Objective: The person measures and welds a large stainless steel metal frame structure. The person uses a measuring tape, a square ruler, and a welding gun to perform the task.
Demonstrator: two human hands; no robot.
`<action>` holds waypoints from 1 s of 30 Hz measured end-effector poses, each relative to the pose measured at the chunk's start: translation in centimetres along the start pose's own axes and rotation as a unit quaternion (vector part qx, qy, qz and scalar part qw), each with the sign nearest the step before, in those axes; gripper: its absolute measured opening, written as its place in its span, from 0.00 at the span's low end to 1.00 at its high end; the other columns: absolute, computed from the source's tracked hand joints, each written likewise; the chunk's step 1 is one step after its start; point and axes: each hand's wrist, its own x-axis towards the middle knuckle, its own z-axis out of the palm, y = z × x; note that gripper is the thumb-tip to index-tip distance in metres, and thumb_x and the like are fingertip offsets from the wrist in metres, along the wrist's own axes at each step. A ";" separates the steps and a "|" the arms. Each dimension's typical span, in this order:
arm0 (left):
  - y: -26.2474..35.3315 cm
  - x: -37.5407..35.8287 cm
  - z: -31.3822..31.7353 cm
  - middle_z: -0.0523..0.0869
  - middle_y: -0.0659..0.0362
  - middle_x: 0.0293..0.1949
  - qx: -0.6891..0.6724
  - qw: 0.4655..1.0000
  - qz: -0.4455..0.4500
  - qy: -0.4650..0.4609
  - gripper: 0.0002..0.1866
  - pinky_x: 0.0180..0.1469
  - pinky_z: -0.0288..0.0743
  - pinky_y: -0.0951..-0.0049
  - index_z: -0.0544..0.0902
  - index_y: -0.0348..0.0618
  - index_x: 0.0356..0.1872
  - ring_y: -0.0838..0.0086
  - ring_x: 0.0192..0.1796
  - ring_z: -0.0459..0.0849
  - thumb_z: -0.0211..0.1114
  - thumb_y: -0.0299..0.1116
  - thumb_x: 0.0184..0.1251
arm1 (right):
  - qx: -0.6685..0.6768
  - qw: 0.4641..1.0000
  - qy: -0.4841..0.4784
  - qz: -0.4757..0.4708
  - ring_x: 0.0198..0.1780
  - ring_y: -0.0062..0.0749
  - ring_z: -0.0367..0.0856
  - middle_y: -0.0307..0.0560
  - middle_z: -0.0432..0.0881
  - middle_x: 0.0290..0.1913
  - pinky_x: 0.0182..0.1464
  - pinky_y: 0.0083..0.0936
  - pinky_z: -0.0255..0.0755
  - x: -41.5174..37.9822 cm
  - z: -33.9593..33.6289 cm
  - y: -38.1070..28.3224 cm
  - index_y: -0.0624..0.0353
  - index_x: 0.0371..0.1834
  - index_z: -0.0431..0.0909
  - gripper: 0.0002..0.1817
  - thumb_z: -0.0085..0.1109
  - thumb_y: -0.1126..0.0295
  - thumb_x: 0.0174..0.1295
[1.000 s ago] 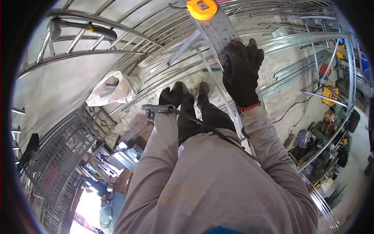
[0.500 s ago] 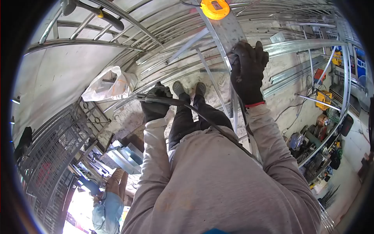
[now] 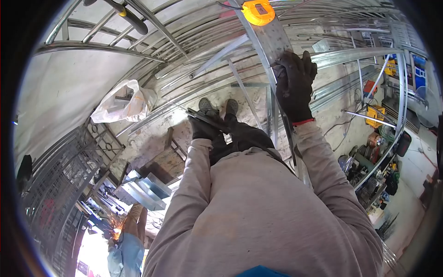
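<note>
Your right hand (image 3: 295, 85), in a black work glove with a red cuff, lies flat with its fingers spread on the long galvanized steel channel (image 3: 270, 44) that runs from beside your right arm up and away toward the top of the view, its long axis slightly tilted to the left. At the far end of that channel sits a round orange-and-yellow tape measure (image 3: 258, 11), resting on the metal well beyond your fingertips. Your left hand (image 3: 203, 127), also in a black glove, is closed around a dark slender hand tool (image 3: 210, 119) just above your knees; the tool lies crosswise, its long axis running from upper left to lower right, and which end is its tip cannot be told. Your two grey shoes (image 3: 217, 105) stand on the dusty floor below. To the left lies a crumpled clear plastic bag (image 3: 120, 104), and at the lower left another person (image 3: 127, 240) bends over sparks.
</note>
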 end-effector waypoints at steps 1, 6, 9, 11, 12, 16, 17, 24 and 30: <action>0.6 0.1 -0.2 0.87 0.54 0.42 -0.040 0.997 -0.035 -0.062 0.26 0.56 0.81 0.50 0.85 0.44 0.44 0.57 0.46 0.85 0.51 0.58 0.80 | -0.001 1.000 -0.002 -0.003 0.71 0.77 0.71 0.57 0.84 0.62 0.72 0.70 0.57 -0.1 0.1 0.1 0.55 0.58 0.81 0.19 0.60 0.72 0.62; -0.1 -4.7 10.8 0.83 0.59 0.36 -0.055 0.996 0.013 0.063 0.44 0.56 0.77 0.44 0.83 0.48 0.48 0.58 0.42 0.82 0.37 0.81 0.76 | 0.001 1.000 0.019 -0.010 0.70 0.77 0.72 0.58 0.84 0.62 0.71 0.70 0.57 -0.1 0.4 0.2 0.55 0.57 0.81 0.17 0.60 0.72 0.64; -1.0 -3.6 10.3 0.83 0.63 0.35 -0.028 0.998 -0.024 0.043 0.43 0.52 0.76 0.49 0.84 0.54 0.47 0.63 0.41 0.82 0.37 0.83 0.75 | 0.006 1.000 0.021 -0.007 0.70 0.77 0.72 0.58 0.84 0.62 0.71 0.70 0.58 -0.1 0.2 0.0 0.54 0.56 0.81 0.17 0.60 0.72 0.64; -1.6 -3.6 10.3 0.83 0.67 0.34 -0.001 0.999 -0.029 0.037 0.32 0.46 0.76 0.58 0.84 0.62 0.46 0.70 0.39 0.81 0.47 0.77 0.78 | 0.006 1.000 0.017 -0.006 0.69 0.77 0.73 0.57 0.84 0.62 0.71 0.70 0.58 -0.1 0.1 -0.1 0.54 0.56 0.81 0.16 0.60 0.72 0.64; -1.9 -3.3 9.7 0.83 0.67 0.34 -0.002 0.999 -0.027 0.035 0.32 0.46 0.76 0.58 0.84 0.62 0.46 0.70 0.39 0.81 0.47 0.77 0.78 | 0.008 1.000 0.013 -0.005 0.69 0.77 0.73 0.57 0.84 0.61 0.70 0.70 0.58 0.1 0.1 -0.1 0.54 0.56 0.81 0.16 0.59 0.71 0.65; -2.6 -3.2 5.7 0.81 0.67 0.34 0.037 0.994 -0.103 0.013 0.20 0.42 0.75 0.69 0.83 0.62 0.49 0.73 0.38 0.80 0.61 0.64 0.81 | 0.016 0.999 0.033 -0.003 0.68 0.75 0.73 0.57 0.84 0.61 0.70 0.70 0.58 -0.1 0.5 0.2 0.54 0.55 0.81 0.16 0.59 0.71 0.64; -1.9 -5.1 7.7 0.80 0.68 0.34 0.053 0.995 -0.083 -0.014 0.20 0.41 0.74 0.69 0.83 0.60 0.52 0.73 0.38 0.79 0.60 0.63 0.82 | 0.014 0.999 0.029 -0.004 0.68 0.75 0.73 0.57 0.84 0.61 0.70 0.70 0.58 -0.2 0.4 0.2 0.55 0.55 0.81 0.16 0.59 0.70 0.64; 1.8 -14.3 15.1 0.81 0.65 0.39 0.085 0.996 -0.017 -0.006 0.21 0.38 0.77 0.64 0.81 0.59 0.62 0.73 0.38 0.80 0.56 0.60 0.86 | 0.000 1.000 0.003 0.002 0.72 0.74 0.71 0.55 0.83 0.64 0.73 0.68 0.56 -0.3 -0.1 0.1 0.54 0.60 0.80 0.19 0.58 0.70 0.66; 0.9 -20.1 19.3 0.88 0.53 0.38 0.319 0.931 0.173 0.048 0.19 0.32 0.79 0.66 0.81 0.43 0.62 0.69 0.32 0.86 0.59 0.45 0.83 | 0.014 1.000 0.022 -0.011 0.73 0.73 0.70 0.54 0.82 0.64 0.72 0.69 0.57 -0.3 0.4 0.5 0.54 0.61 0.80 0.19 0.59 0.71 0.66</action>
